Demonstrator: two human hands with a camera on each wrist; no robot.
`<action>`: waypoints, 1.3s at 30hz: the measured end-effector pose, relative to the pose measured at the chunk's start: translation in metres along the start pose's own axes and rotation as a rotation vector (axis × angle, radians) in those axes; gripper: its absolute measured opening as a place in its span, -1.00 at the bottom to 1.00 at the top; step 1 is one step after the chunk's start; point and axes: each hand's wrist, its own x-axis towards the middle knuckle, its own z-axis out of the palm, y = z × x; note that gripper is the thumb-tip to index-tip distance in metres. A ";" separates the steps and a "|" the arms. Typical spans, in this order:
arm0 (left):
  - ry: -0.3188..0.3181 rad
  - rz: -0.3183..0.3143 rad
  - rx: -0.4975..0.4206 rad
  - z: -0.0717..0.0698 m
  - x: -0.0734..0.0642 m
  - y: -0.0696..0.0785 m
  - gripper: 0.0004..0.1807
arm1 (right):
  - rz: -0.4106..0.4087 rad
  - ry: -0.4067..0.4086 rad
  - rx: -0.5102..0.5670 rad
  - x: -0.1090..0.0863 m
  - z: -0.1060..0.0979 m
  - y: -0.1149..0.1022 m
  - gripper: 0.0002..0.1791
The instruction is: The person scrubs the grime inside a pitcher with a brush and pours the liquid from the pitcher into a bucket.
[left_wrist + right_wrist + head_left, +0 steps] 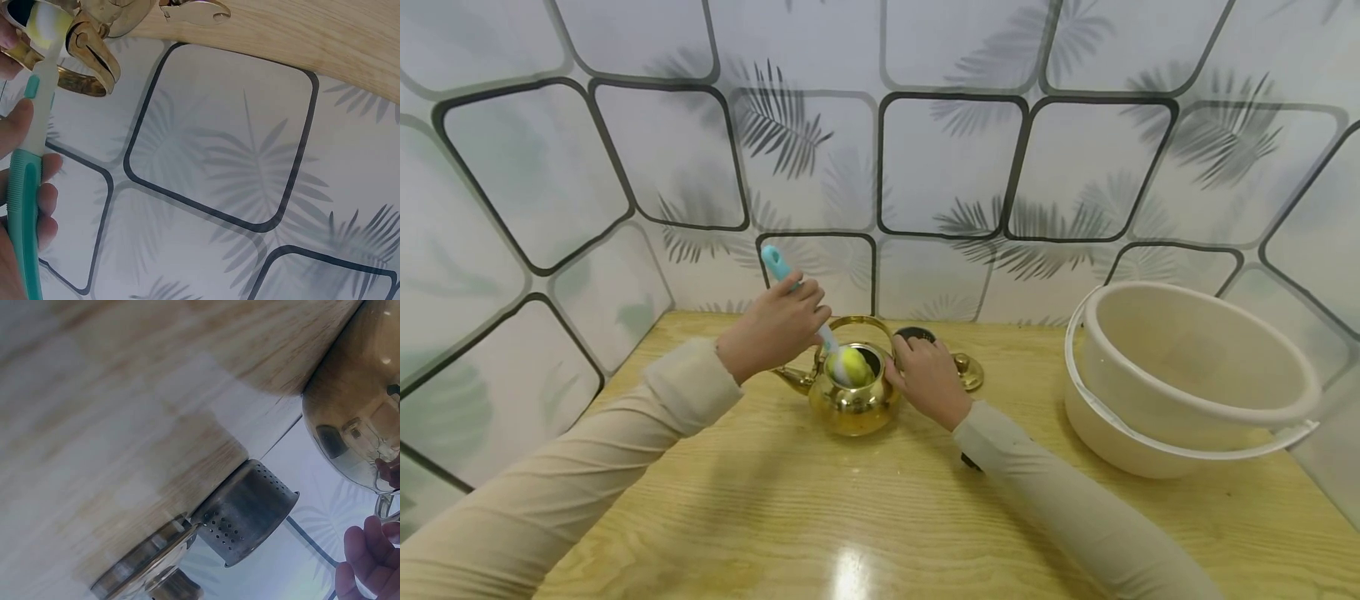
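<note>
A bottle brush (777, 264) with a teal-and-white handle is gripped in my left hand (775, 327). Its yellow-and-white sponge head (852, 367) sits in the top opening of a shiny gold teapot (853, 412). In the left wrist view, thumb and fingers wrap the brush handle (25, 206), and the spout (94, 53) shows close by. My right hand (928, 375) holds the teapot's right side, where the arched handle (859, 320) meets the rim. Curled fingers (369, 553) show beside the handle's base in the right wrist view; their tips are partly cut off.
Behind my right hand stand a perforated metal strainer (247, 509) and a gold lid (972, 372) with a knob. A large cream bucket (1187, 375) with a white handle occupies the right of the wooden table (760, 517). A patterned wall (951, 167) rises at the back.
</note>
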 end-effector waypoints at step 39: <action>0.089 0.040 0.011 0.004 0.008 0.015 -0.49 | -0.011 0.007 -0.048 0.001 -0.001 -0.001 -0.79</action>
